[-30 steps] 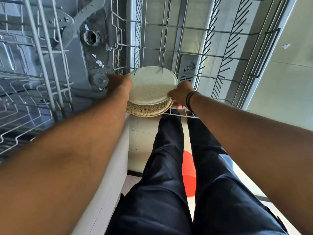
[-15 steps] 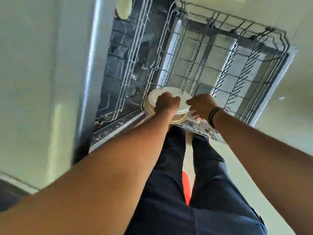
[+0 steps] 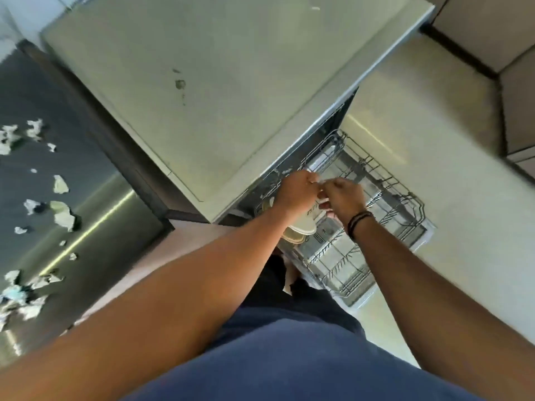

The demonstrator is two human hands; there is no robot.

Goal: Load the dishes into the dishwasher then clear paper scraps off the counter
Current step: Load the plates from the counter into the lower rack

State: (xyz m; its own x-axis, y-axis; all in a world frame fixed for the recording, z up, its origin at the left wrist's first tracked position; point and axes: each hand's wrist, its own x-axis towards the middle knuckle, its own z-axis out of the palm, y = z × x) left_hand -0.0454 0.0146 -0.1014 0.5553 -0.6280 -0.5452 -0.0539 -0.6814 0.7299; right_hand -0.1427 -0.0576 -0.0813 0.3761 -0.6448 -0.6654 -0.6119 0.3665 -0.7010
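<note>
- Our left hand (image 3: pixel 295 193) and right hand (image 3: pixel 343 198) both grip stacked plates (image 3: pixel 302 227) over the dishwasher rack (image 3: pixel 385 204).
- Grip details blurred, probably fingers at the rims.
- Paper scraps (image 3: pixel 62 212) litter the counter (image 3: pixel 86 169).

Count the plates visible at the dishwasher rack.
2: a pale plate and a speckled plate stacked under it, below the left hand, at the rack. Hands may hide more.

The floor (image 3: pixel 451 180) is pale and smooth, with a soft shine on it. A dark line (image 3: pixel 460 50) runs across it at the top right, by more pale panels (image 3: pixel 518 117). A big pale flat top (image 3: pixel 225 82) fills the middle and has a small dark spot (image 3: pixel 180 84). Light makes a bright streak (image 3: pixel 95 224) on the left.
</note>
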